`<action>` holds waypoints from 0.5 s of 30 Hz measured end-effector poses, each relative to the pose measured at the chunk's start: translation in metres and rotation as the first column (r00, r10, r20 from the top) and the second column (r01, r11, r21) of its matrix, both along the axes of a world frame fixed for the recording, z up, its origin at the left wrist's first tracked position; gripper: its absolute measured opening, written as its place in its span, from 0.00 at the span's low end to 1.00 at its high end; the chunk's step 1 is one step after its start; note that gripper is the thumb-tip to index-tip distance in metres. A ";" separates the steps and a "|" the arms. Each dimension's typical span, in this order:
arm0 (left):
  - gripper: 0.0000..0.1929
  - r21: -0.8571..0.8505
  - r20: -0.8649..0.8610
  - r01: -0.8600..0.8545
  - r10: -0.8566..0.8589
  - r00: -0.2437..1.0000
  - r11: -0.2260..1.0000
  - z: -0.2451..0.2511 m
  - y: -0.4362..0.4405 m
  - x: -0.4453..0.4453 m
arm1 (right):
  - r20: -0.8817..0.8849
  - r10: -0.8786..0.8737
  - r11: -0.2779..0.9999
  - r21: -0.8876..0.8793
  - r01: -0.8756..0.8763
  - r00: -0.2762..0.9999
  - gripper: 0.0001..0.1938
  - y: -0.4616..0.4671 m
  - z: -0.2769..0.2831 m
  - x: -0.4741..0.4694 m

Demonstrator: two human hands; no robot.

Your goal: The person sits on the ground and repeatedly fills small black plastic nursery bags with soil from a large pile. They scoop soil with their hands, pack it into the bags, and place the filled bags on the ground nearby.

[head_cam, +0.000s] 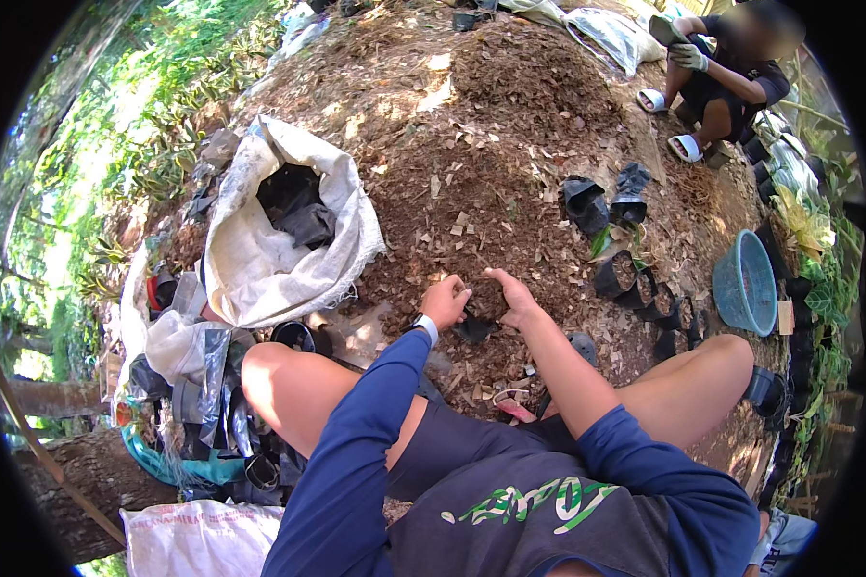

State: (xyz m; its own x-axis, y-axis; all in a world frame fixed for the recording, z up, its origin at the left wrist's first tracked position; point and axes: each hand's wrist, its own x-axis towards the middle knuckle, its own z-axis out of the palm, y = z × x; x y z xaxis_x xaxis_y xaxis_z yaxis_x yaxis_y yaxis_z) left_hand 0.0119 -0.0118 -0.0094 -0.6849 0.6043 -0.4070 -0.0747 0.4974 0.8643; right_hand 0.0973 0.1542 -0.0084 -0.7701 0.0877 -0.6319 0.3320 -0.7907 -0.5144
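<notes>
My left hand (446,302), with a watch at the wrist, has its fingers curled at the top edge of a black plastic planting bag (474,328). Its fingertips seem to pinch the rim. My right hand (514,297) is on the other side, thumb and forefinger spread, with nothing visible between them. The small bag sits on the ground between both hands, partly hidden by them. Brown soil mixed with dry leaf and wood bits (469,195) spreads in front of me.
A white woven sack (260,288) holding black bags stands at the left. Filled black planting bags (617,278) and a blue-green plastic basket (745,285) are at the right. A person (736,79) wearing gloves squats at the upper right. Black pots and plastic lie by my left knee.
</notes>
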 end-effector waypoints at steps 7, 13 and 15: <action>0.09 0.035 0.002 0.024 -0.024 1.000 0.999 -0.001 -0.003 -0.002 | 0.112 0.239 0.806 0.531 -0.262 0.964 0.14 -0.004 -0.018 0.005; 0.11 -0.164 -0.449 0.155 -0.213 0.868 0.974 0.013 -0.010 -0.012 | 0.314 0.666 0.115 0.853 -0.509 0.677 0.23 -0.004 0.008 0.009; 0.13 -0.264 -0.532 0.171 -0.292 0.795 0.949 0.016 -0.013 -0.018 | 0.477 0.709 -0.093 0.794 -0.601 0.520 0.29 -0.012 0.019 0.005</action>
